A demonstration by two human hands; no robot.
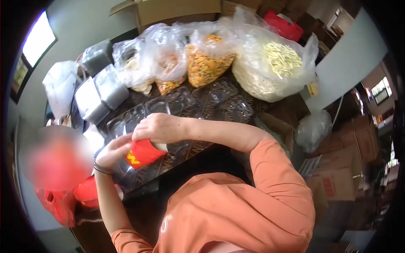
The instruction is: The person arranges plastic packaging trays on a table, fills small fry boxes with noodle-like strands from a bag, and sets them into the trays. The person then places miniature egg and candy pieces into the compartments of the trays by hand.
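Holding a red paper carton with a yellow printed mark (143,159) over the near edge of a dark, letter-patterned tabletop (179,155) – carton tilted, pale inner face showing at its right end. Left hand (114,152), dark bands (102,168) at the wrist, is clamped on the carton's left side. Right hand (162,127) is bent over its upper edge, fingers curled; fingertips hidden, so cannot tell whether they pinch the carton or only touch it.

Just beyond the hands: clear moulded plastic trays (228,102) across the tabletop. Behind these, a clear bag of small orange and multicoloured pieces (210,63); to its right, a larger clear bag of pale yellow sticks (282,61). Back left – banded stacks of clear plastic (101,96), beside a white bag (60,86).

Lower left: red plastic bag (58,206), with a second red item (89,192) against it, probably another carton; blurring covers the area above. Far right: brown cardboard boxes (339,170).
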